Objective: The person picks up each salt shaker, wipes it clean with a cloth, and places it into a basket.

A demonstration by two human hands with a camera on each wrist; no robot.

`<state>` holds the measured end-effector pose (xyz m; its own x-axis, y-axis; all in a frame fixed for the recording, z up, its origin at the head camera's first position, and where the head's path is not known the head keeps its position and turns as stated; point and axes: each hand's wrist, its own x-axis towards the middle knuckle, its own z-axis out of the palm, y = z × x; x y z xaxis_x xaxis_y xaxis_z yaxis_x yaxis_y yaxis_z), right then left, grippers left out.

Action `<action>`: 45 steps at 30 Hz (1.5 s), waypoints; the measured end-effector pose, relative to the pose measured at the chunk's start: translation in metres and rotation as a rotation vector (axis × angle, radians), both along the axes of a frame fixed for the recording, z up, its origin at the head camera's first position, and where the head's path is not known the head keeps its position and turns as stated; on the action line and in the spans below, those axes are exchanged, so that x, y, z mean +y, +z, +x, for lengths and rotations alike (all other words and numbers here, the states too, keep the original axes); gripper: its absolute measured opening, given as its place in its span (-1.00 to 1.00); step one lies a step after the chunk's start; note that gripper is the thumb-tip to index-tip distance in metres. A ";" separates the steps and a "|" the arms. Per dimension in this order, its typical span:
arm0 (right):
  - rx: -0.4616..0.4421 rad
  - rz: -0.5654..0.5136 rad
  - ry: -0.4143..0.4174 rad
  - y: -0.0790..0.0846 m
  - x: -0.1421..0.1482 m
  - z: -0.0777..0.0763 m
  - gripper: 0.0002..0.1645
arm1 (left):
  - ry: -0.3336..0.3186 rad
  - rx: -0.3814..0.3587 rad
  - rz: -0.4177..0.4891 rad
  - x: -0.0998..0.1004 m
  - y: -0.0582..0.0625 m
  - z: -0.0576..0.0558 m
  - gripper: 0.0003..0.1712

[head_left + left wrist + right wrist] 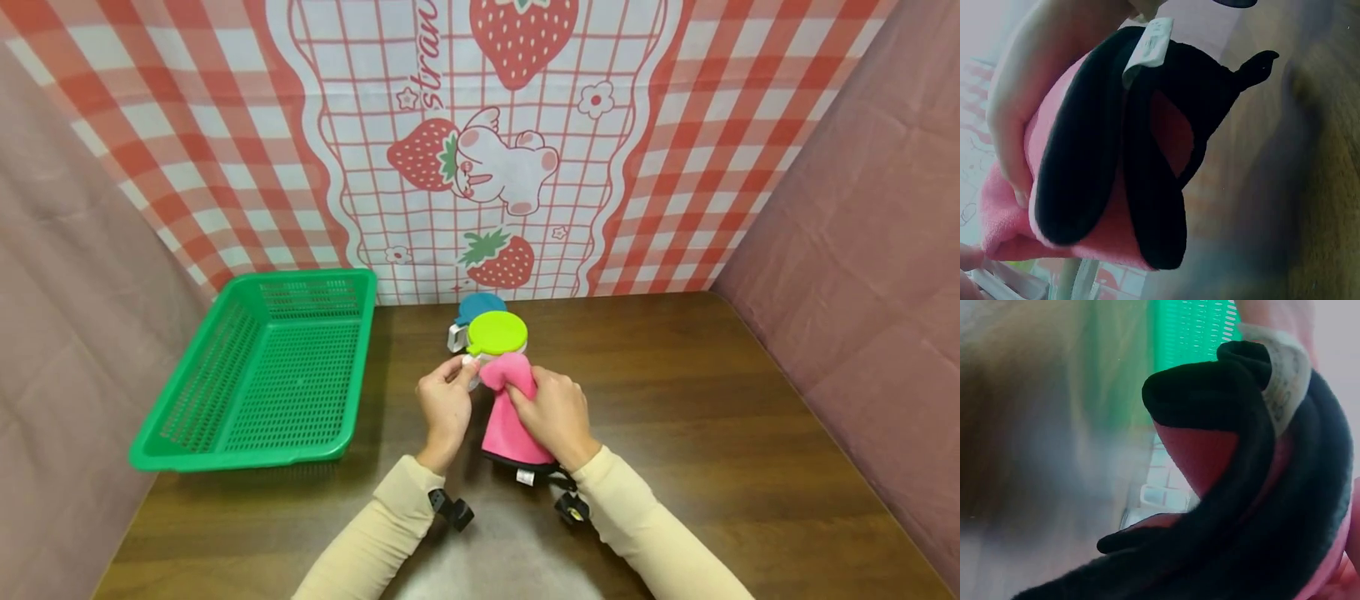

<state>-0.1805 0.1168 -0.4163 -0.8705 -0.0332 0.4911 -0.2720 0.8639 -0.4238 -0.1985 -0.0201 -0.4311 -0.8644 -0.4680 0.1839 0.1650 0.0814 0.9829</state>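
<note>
In the head view my right hand grips a folded pink cloth with black edging, a white tag and a dark strap. The top of the cloth touches the side of a clear container with a lime-green lid. My left hand pinches that container's white handle at its left side. The black edging fills much of the left wrist view, where the white handle shows at lower left. In the right wrist view the folds of the cloth hide most of the container.
Just behind the lime-lidded container stands one with a blue lid and a white handle. A green perforated basket sits on the left of the wooden table. A strawberry-print cloth hangs at the back.
</note>
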 end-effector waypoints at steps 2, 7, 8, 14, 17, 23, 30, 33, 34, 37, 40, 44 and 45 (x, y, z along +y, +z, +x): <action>-0.001 0.005 -0.010 0.001 -0.001 0.000 -0.63 | -0.001 0.021 -0.007 0.000 0.000 0.001 -0.78; -0.008 0.027 -0.025 -0.003 -0.002 -0.001 -0.64 | -0.001 0.055 -0.006 0.001 0.001 0.002 -0.76; -0.011 0.031 -0.024 -0.004 -0.003 -0.001 -0.64 | -0.001 0.059 -0.004 0.001 0.001 0.002 -0.76; -0.010 0.071 -0.008 -0.009 -0.003 -0.001 -0.67 | 0.022 0.059 -0.015 0.000 0.003 0.003 -0.75; -0.017 0.099 0.002 -0.010 -0.003 -0.001 -0.71 | 0.028 0.049 -0.020 -0.002 0.005 0.002 -0.76; -0.042 0.156 0.023 -0.010 0.000 -0.002 -0.75 | 0.001 -0.011 0.053 -0.005 0.008 0.000 -0.74; -0.078 0.160 0.045 -0.015 0.010 -0.005 -0.77 | -0.027 -0.080 0.190 -0.007 0.007 -0.002 -0.75; -0.091 0.119 0.075 -0.015 0.013 -0.005 -0.71 | -0.030 -0.080 0.191 -0.007 0.008 -0.002 -0.76; -0.094 0.102 0.087 -0.015 0.014 -0.004 -0.69 | -0.030 -0.079 0.192 -0.008 0.008 -0.002 -0.76; -0.098 0.047 0.108 -0.012 0.015 -0.004 -0.68 | -0.027 -0.077 0.189 -0.008 0.008 -0.002 -0.76; -0.106 0.006 0.110 -0.009 0.016 -0.004 -0.69 | -0.026 -0.080 0.194 -0.008 0.008 -0.002 -0.76; -0.106 -0.035 0.099 -0.004 0.016 -0.001 -0.68 | -0.021 -0.080 0.202 -0.007 0.007 -0.002 -0.76; -0.106 -0.048 0.095 -0.003 0.015 0.000 -0.67 | -0.018 -0.079 0.202 -0.007 0.007 -0.001 -0.76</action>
<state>-0.1809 0.1319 -0.4194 -0.9114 -0.0966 0.3999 -0.3034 0.8143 -0.4949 -0.1999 -0.0274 -0.4244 -0.8812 -0.4724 0.0195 0.0865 -0.1205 0.9889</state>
